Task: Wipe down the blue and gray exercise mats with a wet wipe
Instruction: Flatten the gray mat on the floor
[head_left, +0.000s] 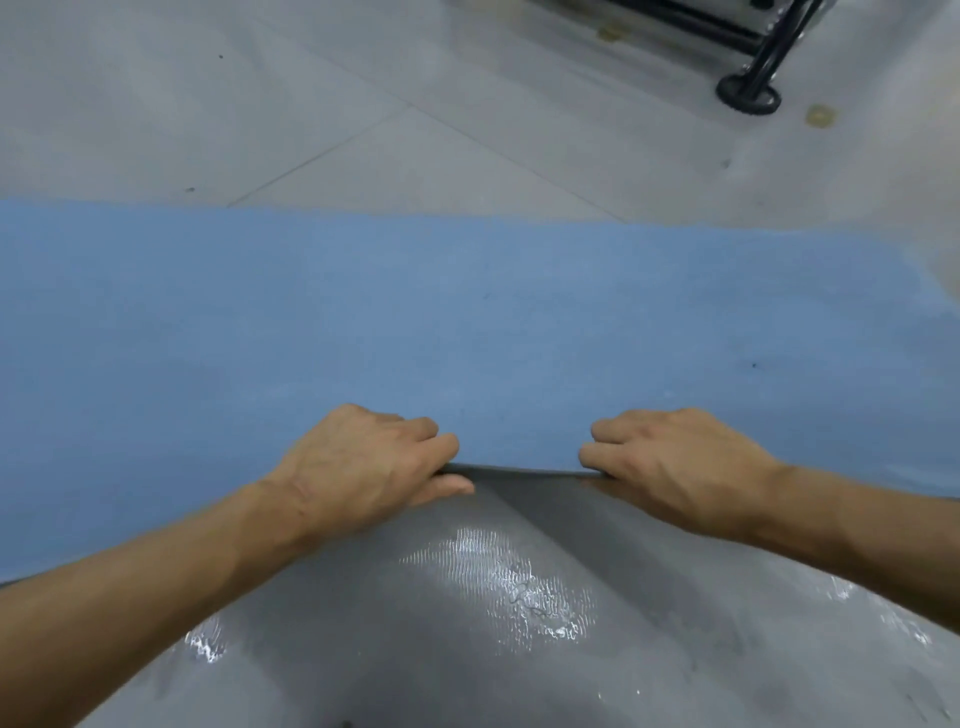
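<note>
Gray mat (467, 649): nearest item, spread below and between both forearms, with wet, ribbed glints under the wrists, so wiping of it is judged largely done. Left hand (363, 467): fingers curled over the near edge of the blue mat (467, 322), thumb tucked beneath, edge pinched. Right hand (670, 462): fingers likewise curled round the same edge, thumb mostly hidden, edge grasped. Blue mat: laid flat beyond the knuckles, its long axis running left to right across both hands, its near long edge raised slightly between them where it overlaps the gray surface; whether that gray is a second mat or an underside cannot be told. Wet wipe: not seen in either hand. Step judged in hand: shifting or turning the blue mat by its edge, not wiping. Next move is judged to call for both hands to be moved together so the edge is kept level and unbuckled, and for a wipe to be fetched. Floor (311, 104): pale tiles beyond the far edge. Black stand foot (748, 96): well beyond the right hand.
</note>
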